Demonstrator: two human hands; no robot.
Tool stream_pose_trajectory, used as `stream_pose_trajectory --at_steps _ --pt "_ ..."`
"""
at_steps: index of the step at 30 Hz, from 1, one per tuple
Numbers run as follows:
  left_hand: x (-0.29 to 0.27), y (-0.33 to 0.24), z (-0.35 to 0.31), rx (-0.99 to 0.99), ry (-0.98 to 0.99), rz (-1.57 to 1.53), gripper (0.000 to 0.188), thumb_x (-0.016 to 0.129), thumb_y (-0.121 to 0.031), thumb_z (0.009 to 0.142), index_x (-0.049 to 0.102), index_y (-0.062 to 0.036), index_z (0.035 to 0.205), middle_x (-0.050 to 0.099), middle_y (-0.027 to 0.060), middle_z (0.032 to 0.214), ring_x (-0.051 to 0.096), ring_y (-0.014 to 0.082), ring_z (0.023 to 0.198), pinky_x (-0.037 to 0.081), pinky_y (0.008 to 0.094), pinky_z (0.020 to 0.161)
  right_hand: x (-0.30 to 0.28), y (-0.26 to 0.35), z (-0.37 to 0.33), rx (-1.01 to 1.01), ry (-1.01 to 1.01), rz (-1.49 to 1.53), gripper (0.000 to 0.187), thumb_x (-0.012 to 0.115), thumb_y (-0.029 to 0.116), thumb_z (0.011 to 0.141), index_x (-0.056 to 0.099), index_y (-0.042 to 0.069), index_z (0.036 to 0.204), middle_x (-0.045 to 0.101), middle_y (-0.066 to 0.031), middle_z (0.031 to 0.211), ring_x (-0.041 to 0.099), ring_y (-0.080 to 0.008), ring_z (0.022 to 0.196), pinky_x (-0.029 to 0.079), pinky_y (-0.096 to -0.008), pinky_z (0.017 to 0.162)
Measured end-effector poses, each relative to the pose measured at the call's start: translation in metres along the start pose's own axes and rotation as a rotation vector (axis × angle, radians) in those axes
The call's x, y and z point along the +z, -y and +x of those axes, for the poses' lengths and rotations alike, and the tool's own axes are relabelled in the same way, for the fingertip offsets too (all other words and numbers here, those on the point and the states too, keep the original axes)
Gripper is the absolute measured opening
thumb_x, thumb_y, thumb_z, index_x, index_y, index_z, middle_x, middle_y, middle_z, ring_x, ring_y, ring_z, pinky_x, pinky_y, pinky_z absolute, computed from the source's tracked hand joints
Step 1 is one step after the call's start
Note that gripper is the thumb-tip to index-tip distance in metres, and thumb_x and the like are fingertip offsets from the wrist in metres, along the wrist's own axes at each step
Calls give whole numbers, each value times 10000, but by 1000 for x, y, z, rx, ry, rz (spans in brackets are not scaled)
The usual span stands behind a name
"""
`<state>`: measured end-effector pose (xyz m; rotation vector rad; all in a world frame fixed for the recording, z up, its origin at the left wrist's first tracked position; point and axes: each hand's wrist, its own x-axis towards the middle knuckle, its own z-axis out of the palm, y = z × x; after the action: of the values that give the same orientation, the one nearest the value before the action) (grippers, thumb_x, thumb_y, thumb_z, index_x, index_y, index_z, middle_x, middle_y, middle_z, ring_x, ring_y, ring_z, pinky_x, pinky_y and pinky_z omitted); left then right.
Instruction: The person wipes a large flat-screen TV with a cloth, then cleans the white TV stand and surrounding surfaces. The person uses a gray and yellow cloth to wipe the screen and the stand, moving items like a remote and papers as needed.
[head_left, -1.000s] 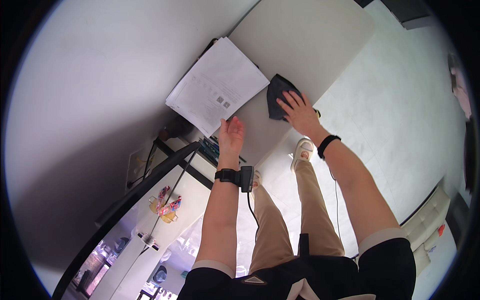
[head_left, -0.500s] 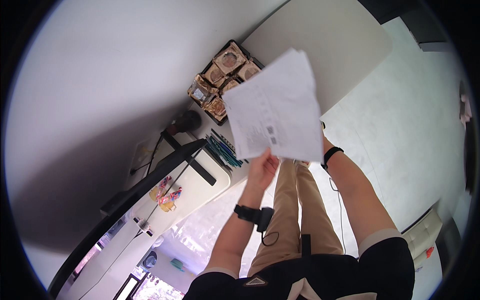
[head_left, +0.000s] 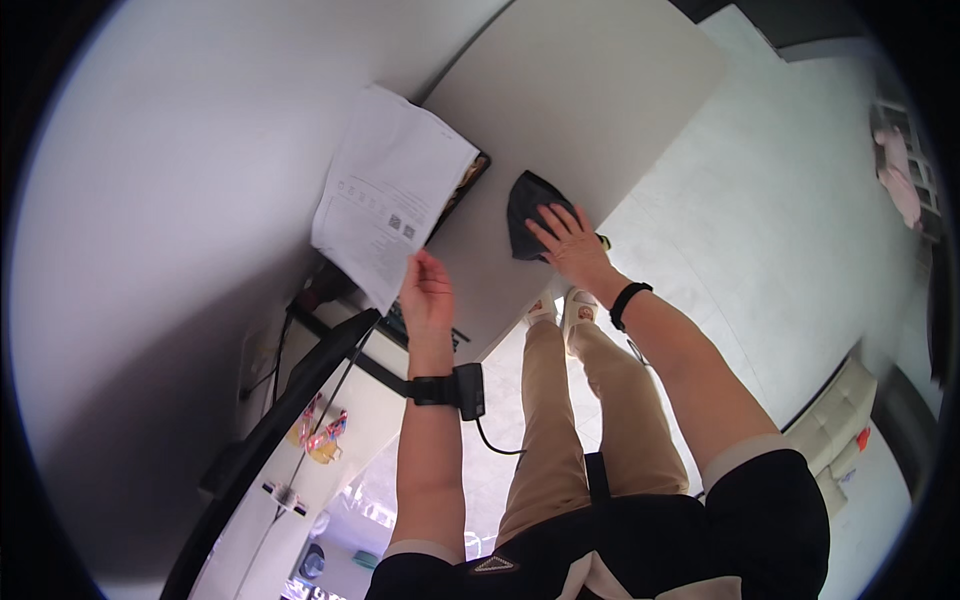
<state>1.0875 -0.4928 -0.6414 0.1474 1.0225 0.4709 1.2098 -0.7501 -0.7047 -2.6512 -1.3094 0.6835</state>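
My left hand pinches the lower edge of a sheaf of white printed paper, raised beside the wall. The sheets hide most of a dark tray, leaving only a corner with brown packets in sight. On the light tabletop lies a dark grey cloth, bunched into a rough triangle. My right hand rests on it with fingers spread flat.
A black monitor stands at the left, with a cable running past it. Behind it sit small items in red and yellow wrapping. Pens lie below the paper, partly covered. A cream tufted seat is at the right.
The paper has swung left with my left hand, off the tabletop's middle and over the tray. My right hand, hidden behind the paper before, now shows on the dark cloth.
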Motion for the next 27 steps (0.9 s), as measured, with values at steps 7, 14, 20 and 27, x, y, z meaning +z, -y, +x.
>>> stream_pose_trajectory --at_steps 7,14,20,27 --pt "9 54 -12 -199 2 415 266 601 -224 1050 598 -41 1243 674 125 1216 637 246 1170 563 345 952 6 -3 3 -167 -31 -133 638 562 328 988 345 262 1585 320 -48 1657 299 -267 1519 173 -564 1247" --pt "18 113 21 277 285 1650 412 777 -225 891 589 -28 1200 655 117 1100 629 297 1086 510 412 935 -57 -155 97 -162 -345 -190 598 657 267 899 514 207 1477 442 -24 1569 406 -243 1447 307 -563 1174" --pt "33 133 66 366 340 2293 636 909 -191 670 545 -31 1166 592 181 1149 582 401 1124 514 479 924 -115 -233 202 249 -459 -174 609 634 257 919 479 132 1494 475 -103 1536 435 -266 1421 354 -530 1141" --pt "55 140 65 285 218 2354 713 936 -169 614 510 -33 1169 565 208 1237 573 430 1172 531 491 960 -84 -145 101 -468 -69 -164 639 637 241 892 482 167 1506 469 -82 1550 435 -251 1424 328 -502 1186"
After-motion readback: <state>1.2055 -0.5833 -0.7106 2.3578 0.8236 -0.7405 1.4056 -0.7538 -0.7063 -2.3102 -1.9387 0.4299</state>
